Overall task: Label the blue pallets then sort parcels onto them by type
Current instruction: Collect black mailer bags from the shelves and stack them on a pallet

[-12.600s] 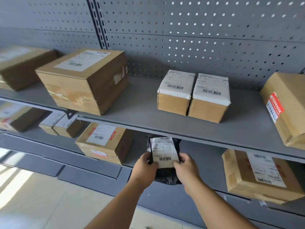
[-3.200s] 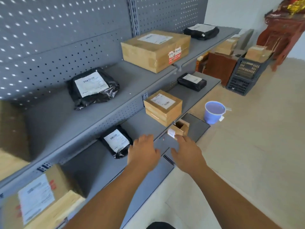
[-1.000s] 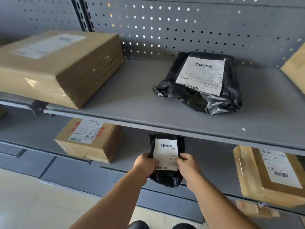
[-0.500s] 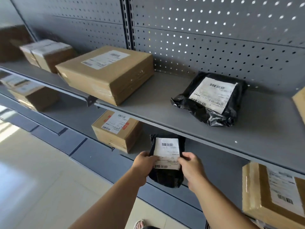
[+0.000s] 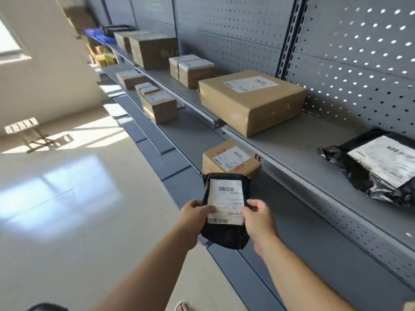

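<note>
I hold a small black poly-bag parcel (image 5: 225, 212) with a white barcode label in front of me, away from the shelf. My left hand (image 5: 195, 217) grips its left edge and my right hand (image 5: 258, 217) grips its right edge, thumbs on the label. A larger black bag parcel (image 5: 379, 167) lies on the upper shelf at the right. A big cardboard box (image 5: 251, 101) sits on the same shelf. A smaller labelled box (image 5: 230, 159) rests on the lower shelf just beyond my hands. Something blue (image 5: 95, 34) shows at the far end of the shelving.
Grey metal shelving (image 5: 292, 144) with a perforated back runs along my right, holding several more cardboard boxes (image 5: 190, 68) farther down. The pale tiled floor (image 5: 67, 198) opens to my left, with a small stool (image 5: 33, 135) near the sunlit patch.
My view has swung left along the shelving, so the aisle and floor now show. Both hands still hold the small black parcel, carried clear of the lower shelf.
</note>
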A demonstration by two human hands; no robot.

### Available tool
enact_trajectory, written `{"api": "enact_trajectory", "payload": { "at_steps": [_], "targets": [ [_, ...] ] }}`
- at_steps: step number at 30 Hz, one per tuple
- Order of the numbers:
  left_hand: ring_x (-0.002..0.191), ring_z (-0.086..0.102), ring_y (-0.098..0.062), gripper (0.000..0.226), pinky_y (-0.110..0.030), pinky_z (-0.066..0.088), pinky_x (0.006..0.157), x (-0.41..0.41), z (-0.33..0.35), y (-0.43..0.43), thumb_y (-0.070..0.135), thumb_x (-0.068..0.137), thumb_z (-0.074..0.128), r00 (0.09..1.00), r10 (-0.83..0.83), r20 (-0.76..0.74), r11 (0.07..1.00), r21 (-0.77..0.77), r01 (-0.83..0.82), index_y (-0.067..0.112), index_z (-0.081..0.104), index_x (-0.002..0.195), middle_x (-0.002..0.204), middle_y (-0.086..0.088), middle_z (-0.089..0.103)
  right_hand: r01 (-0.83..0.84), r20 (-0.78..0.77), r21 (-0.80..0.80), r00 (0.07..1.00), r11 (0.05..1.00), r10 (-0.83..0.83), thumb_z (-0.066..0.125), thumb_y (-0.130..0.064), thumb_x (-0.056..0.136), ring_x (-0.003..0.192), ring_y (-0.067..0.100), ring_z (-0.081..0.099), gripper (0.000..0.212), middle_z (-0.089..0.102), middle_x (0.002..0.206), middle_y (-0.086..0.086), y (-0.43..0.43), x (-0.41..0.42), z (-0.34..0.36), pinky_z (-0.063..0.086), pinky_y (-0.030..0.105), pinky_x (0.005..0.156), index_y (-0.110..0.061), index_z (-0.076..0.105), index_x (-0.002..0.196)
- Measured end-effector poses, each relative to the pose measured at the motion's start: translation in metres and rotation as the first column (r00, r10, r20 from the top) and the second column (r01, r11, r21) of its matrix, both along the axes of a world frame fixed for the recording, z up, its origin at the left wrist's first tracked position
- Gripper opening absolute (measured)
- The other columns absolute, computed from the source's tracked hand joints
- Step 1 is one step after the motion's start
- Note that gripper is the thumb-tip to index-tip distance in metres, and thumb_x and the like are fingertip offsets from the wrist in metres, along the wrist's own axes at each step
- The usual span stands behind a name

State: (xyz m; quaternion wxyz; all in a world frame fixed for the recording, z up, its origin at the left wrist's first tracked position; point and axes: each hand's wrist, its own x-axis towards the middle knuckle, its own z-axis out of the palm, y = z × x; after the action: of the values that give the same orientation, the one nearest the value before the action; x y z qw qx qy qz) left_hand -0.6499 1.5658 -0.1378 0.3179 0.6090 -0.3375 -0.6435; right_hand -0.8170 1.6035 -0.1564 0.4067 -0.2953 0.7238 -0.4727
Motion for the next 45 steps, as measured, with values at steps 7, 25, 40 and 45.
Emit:
{"api": "enact_trajectory", "payload": {
  "at_steps": [7,25,40,45],
  "targets": [
    [0.082,0.077,-0.028,0.022,-0.032,0.061,0.063,0.101,0.021,-0.033,0.009,0.092,0.069,0.981,0.178,-0.071,0.982,-0.048,-0.182,0.009,0.062,0.112,0.103,-0.016,0.075,-0.217,-0.030,-0.050,0.976,0.975,0.216,0.064,-0.022,0.093,0.088,0.008,0.067,0.015,0.068,0.100,-0.008,-0.065,0.092,0.022,0.051,0.014,0.049,-0.028,0.060,0.106],
    [0.091,0.076,-0.034,0.022,-0.037,0.063,0.071,0.387,0.051,-0.154,0.008,0.091,0.069,0.817,0.557,-0.149,0.805,-0.146,-0.575,0.005,0.062,0.112,0.100,-0.018,0.077,-0.496,0.017,-0.149,0.864,0.856,0.503,0.061,-0.014,0.093,0.083,0.008,0.069,0.012,0.072,0.094,-0.008,-0.247,0.395,0.063,0.050,0.015,0.048,-0.024,0.064,0.099],
    [0.082,0.078,-0.027,0.019,-0.035,0.062,0.069,0.482,0.062,-0.404,0.011,0.090,0.070,0.699,0.707,-0.108,0.675,-0.190,-0.713,0.012,0.064,0.108,0.088,-0.007,0.080,-0.663,-0.020,-0.188,0.740,0.724,0.672,0.061,-0.022,0.093,0.094,0.015,0.069,0.009,0.070,0.101,-0.010,-0.527,0.501,0.069,0.063,0.034,0.068,-0.030,0.063,0.097],
    [0.084,0.077,-0.029,0.021,-0.034,0.061,0.066,0.518,0.072,-0.471,0.011,0.091,0.069,0.632,0.764,-0.131,0.604,-0.201,-0.771,0.010,0.064,0.111,0.093,-0.010,0.079,-0.725,0.006,-0.198,0.672,0.659,0.741,0.061,-0.025,0.096,0.094,0.017,0.070,0.010,0.069,0.106,-0.006,-0.604,0.544,0.079,0.064,0.034,0.063,-0.030,0.062,0.104]
  ]
}}
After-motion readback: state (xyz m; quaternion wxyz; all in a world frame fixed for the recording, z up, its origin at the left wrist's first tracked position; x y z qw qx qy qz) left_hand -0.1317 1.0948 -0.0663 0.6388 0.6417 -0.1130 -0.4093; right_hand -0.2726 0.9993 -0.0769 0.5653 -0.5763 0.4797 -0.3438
